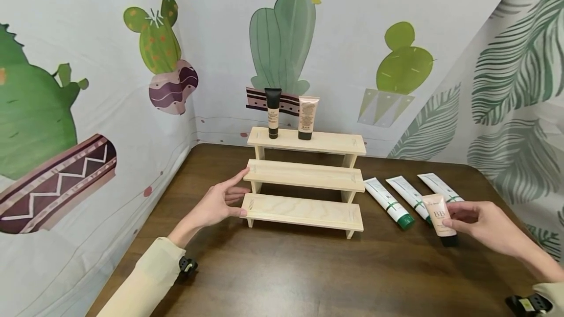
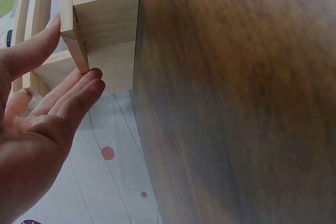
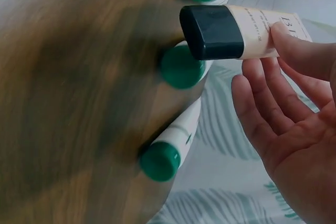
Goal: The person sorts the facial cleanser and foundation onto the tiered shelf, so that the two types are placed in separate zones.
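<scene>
Inspector: Right hand (image 1: 488, 226), condition?

Clerk: Grasping. Thumb on the printed front, fingertips behind, pinching a beige BB tube (image 1: 438, 213). The lower fingers are spread loosely beneath, as seen from the right wrist.

Inspector: Position of that tube?

Clerk: Right of the wooden stand (image 1: 304, 176), raised above the desk (image 1: 291, 273), tilted with its black cap downward.

Inspector: Left hand (image 1: 216, 204)?

Clerk: Fingers mostly extended, thumb well apart from them. It touches the left end of the stand: thumb at the lowest tier, index fingertip at the middle tier.

Inspector: Items nearest the right hand?

Clerk: Three white tubes with green caps lie right of the stand, caps toward the person: the near tube (image 1: 389, 204) just beside it, the middle tube (image 1: 407, 193) next, the far tube (image 1: 439, 186) farthest out. The BB tube and hand partly hide the last two in the head view.

Inspector: On the stand itself?

Clerk: Top tier, two tubes upright on their caps: a black-and-beige tube (image 1: 273, 117) left of centre, a pinkish tube (image 1: 307, 115) near the middle.

Inspector: Beyond?

Clerk: Behind the stand, a cactus-print cloth (image 1: 220, 38).
</scene>
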Demonstrator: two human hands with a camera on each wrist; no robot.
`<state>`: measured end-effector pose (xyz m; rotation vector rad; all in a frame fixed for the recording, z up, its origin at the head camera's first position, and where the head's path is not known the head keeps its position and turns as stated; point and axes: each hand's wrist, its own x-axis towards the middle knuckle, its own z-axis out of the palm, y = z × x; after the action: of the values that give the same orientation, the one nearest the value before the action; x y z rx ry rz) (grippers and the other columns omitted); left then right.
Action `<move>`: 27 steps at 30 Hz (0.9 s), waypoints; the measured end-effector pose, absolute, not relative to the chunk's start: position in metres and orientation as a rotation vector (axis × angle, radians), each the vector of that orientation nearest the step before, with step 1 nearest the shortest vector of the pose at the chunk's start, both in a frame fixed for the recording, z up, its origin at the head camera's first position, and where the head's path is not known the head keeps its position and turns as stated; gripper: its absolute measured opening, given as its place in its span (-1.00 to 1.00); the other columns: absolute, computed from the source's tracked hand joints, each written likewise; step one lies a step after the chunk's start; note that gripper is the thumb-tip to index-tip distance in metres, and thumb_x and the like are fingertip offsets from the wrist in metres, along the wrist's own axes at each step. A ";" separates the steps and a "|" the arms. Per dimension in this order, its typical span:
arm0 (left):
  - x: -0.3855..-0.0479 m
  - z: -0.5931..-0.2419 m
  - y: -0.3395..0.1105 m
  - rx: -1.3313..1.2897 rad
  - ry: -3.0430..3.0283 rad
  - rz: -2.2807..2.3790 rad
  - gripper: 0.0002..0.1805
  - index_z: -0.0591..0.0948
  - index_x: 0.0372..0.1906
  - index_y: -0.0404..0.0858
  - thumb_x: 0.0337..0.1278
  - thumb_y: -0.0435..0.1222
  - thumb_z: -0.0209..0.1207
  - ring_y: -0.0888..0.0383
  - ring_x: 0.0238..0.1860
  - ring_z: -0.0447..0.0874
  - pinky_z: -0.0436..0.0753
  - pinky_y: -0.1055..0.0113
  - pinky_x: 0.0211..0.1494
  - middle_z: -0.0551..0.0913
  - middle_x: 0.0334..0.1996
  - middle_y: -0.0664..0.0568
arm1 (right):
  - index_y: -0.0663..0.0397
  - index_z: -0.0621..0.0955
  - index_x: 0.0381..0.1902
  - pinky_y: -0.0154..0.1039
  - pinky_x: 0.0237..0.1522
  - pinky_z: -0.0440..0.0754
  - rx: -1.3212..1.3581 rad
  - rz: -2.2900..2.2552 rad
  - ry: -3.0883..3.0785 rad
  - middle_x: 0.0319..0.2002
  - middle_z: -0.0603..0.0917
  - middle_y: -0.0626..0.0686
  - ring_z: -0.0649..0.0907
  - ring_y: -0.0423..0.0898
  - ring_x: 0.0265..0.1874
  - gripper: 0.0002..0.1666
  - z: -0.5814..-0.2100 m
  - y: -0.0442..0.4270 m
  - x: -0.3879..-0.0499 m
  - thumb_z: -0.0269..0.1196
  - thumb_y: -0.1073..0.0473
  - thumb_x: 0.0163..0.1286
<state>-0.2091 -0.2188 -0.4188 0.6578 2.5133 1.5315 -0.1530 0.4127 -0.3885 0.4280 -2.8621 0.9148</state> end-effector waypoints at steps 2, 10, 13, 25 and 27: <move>-0.209 -0.418 -0.218 0.661 2.507 1.538 0.22 0.17 0.71 0.01 -0.02 -0.58 0.54 -0.21 0.28 0.63 0.59 -0.03 0.38 0.61 0.24 -0.43 | 0.51 0.71 0.00 -0.56 -0.41 0.62 0.425 0.912 -2.828 -0.32 0.82 0.03 0.70 -0.42 -0.35 -0.55 -0.386 0.407 -0.155 0.56 0.33 0.23; -0.208 -0.417 -0.217 0.655 2.513 1.537 0.23 0.16 0.71 0.00 -0.03 -0.59 0.54 -0.21 0.28 0.63 0.59 -0.03 0.38 0.63 0.23 -0.41 | 0.50 0.71 0.02 -0.50 -0.44 0.68 0.467 0.984 -2.760 -0.26 0.82 0.14 0.72 -0.39 -0.32 -0.62 -0.371 0.384 -0.167 0.50 0.40 0.28; -0.207 -0.417 -0.217 0.652 2.510 1.545 0.23 0.17 0.71 -0.02 -0.04 -0.60 0.54 -0.21 0.28 0.63 0.59 -0.02 0.38 0.63 0.23 -0.41 | 0.49 0.71 0.02 -0.49 -0.46 0.68 0.457 0.994 -2.743 -0.25 0.81 0.17 0.72 -0.39 -0.33 -0.63 -0.365 0.376 -0.172 0.50 0.40 0.29; -0.206 -0.417 -0.218 0.647 2.505 1.552 0.23 0.17 0.71 -0.02 -0.04 -0.60 0.54 -0.20 0.28 0.63 0.59 -0.02 0.38 0.64 0.22 -0.40 | 0.42 0.75 0.01 -0.53 -0.40 0.67 0.474 1.054 -2.646 -0.27 0.81 0.13 0.74 -0.35 -0.36 -0.66 -0.339 0.340 -0.190 0.51 0.38 0.29; -0.206 -0.417 -0.218 0.649 2.506 1.551 0.23 0.17 0.71 -0.01 -0.04 -0.60 0.54 -0.19 0.28 0.64 0.60 -0.02 0.38 0.64 0.22 -0.39 | 0.42 0.75 0.01 -0.53 -0.40 0.67 0.462 1.062 -2.640 -0.27 0.81 0.15 0.74 -0.34 -0.36 -0.65 -0.334 0.335 -0.193 0.51 0.37 0.29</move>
<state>-0.2064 -0.2177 -0.4169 0.6488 2.5059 1.5508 -0.1929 0.3346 -0.3336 0.4617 -2.6401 1.0616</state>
